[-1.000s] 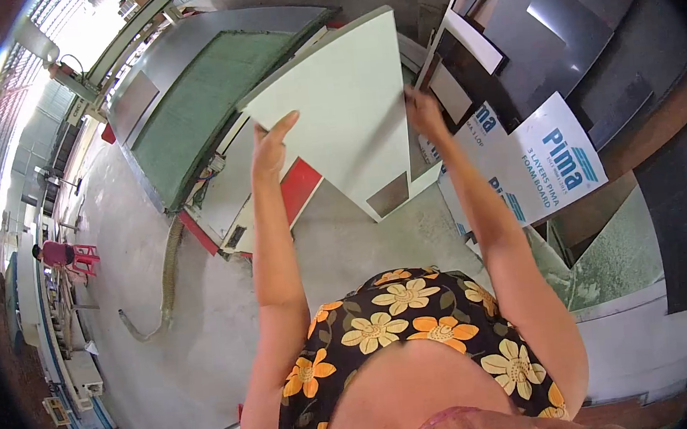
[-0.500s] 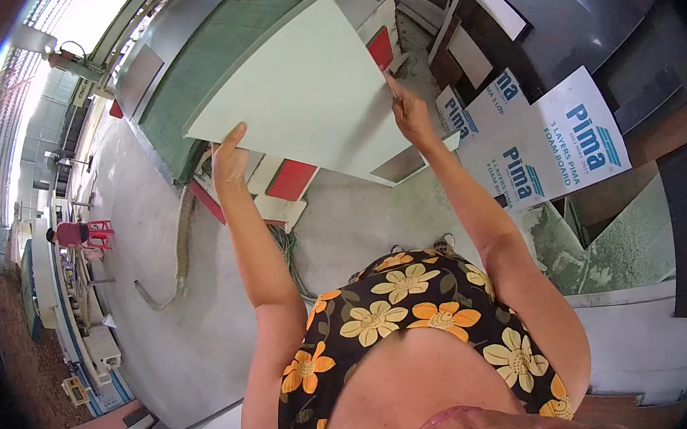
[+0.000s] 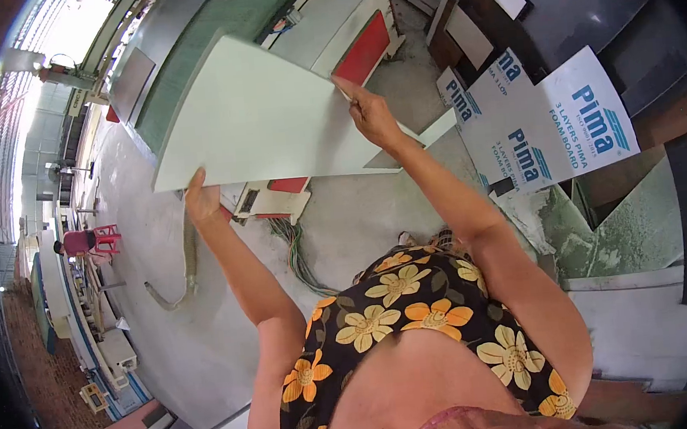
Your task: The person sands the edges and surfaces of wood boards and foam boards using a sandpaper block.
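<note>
I see the grey concrete floor (image 3: 207,330) spread below, with the green-topped machine bed (image 3: 209,39) and the red and white cabinet (image 3: 345,29) on it. The large pale rectangular panel (image 3: 263,116) hangs in the air over them. In the last 1 second it has swung left and tipped flatter, uncovering the cabinet, so I judge the carry is mid-turn. White printed foam boards (image 3: 563,133) lean at the right. The right hand (image 3: 369,114) has its grip closed on the panel's right edge, and the left hand (image 3: 201,200) clasps the lower left corner from beneath

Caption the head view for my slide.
Left hand and right hand hold a pale panel over a concrete floor near Pima boards.
</note>
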The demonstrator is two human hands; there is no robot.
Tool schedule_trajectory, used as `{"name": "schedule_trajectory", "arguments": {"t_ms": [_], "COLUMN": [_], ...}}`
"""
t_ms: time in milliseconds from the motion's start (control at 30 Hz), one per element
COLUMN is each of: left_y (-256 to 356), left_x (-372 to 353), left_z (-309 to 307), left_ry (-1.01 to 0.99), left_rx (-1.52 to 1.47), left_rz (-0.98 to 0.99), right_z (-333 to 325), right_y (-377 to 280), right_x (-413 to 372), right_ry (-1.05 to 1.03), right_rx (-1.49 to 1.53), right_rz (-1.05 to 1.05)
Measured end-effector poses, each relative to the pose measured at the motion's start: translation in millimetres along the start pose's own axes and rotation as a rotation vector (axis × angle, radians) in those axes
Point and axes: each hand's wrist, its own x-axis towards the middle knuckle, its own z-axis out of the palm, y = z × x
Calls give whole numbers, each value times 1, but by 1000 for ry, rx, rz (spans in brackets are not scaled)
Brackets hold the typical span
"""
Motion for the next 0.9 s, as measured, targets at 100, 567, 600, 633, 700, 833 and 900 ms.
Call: {"name": "schedule_trajectory", "arguments": {"t_ms": [100,567,600,633,700,833,900], "left_y": [4,22,22,23,30,38,44], "left_x": [0,-40,-40,-39,-36,-36,-34], "left_z": [-39,-99,-100,-106,-122,-126,-133], "left_ry": [-85,114,139,117,78,89,120], "left_rx": [-54,-78,-80,-83,-86,-192,-183], "left_rz": [-59,143,170,174,179,198,232], "right_z": [7,30,29,29,27,27,27], "right_y": [74,98,112,122,141,193,221], "right_x": [-39,-97,-101,-102,-108,-118,-119], "right_ry": [-131,-42,-54,-67,-98,-163,-196], "right_rx": [-149,-36,-48,-47,-45,-42,-47], "right_rz": [280,216,237,278,366,479,470]}}
